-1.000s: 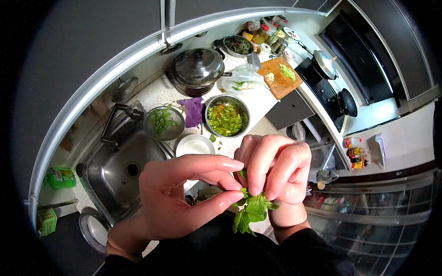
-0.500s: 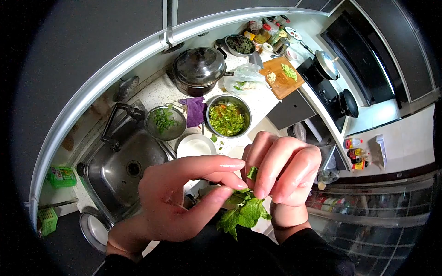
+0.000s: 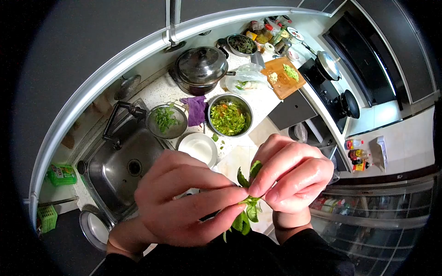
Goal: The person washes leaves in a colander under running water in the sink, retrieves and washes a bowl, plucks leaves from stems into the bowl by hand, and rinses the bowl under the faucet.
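My left hand [image 3: 184,202] pinches a green herb sprig [image 3: 251,212] that looks like mint, thumb and forefinger meeting on its stem. Right beside it, fingertips of my right hand [image 3: 294,177] grip the same sprig higher up. Some leaves stick up between the two hands and others hang below. Both hands look wet and are held over the floor in front of the counter. Behind them stand a white bowl [image 3: 198,146], a strainer [image 3: 166,122] with green leaves in it, and a steel pot [image 3: 250,120] of chopped green vegetables.
To the left is a steel sink [image 3: 122,177] with a faucet [image 3: 119,117]. A lidded dark pot [image 3: 200,69], a purple cloth [image 3: 197,110] and a plastic bag [image 3: 246,78] rest on the counter. Farther right are a cutting board [image 3: 282,83] and a stove [image 3: 329,94].
My left hand has closed its pinch and turned over the sprig, its fingers now nearer my right hand. The sprig has turned, with leaves now pointing up. My right hand has shifted slightly right.
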Demonstrator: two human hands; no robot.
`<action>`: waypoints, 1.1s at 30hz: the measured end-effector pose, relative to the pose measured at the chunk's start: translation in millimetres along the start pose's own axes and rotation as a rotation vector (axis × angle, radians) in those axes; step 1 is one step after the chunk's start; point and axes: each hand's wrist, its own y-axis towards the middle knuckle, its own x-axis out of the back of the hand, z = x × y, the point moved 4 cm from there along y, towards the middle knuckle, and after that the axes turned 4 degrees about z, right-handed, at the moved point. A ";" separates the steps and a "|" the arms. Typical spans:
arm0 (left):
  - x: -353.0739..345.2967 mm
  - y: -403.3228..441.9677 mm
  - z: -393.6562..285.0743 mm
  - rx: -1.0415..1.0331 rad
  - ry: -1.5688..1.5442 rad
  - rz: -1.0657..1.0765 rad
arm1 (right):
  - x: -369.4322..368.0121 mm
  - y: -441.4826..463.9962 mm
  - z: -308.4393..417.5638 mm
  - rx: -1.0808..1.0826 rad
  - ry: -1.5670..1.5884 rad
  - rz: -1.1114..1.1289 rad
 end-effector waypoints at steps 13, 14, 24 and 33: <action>7.7 -5.3 -1.3 -0.063 0.212 -0.006 | 4.9 -5.1 -0.7 -0.103 -0.149 0.088; 7.6 -5.5 -1.3 -0.063 0.214 -0.007 | 3.8 -3.9 -0.6 -0.162 -0.132 0.107; 12.9 -8.2 -5.0 -0.049 0.372 -0.061 | -3.5 -3.7 -10.5 -0.371 -0.227 0.185; 52.3 -124.0 132.3 0.908 0.884 0.301 | 10.7 -24.8 -24.5 -0.397 0.326 -0.048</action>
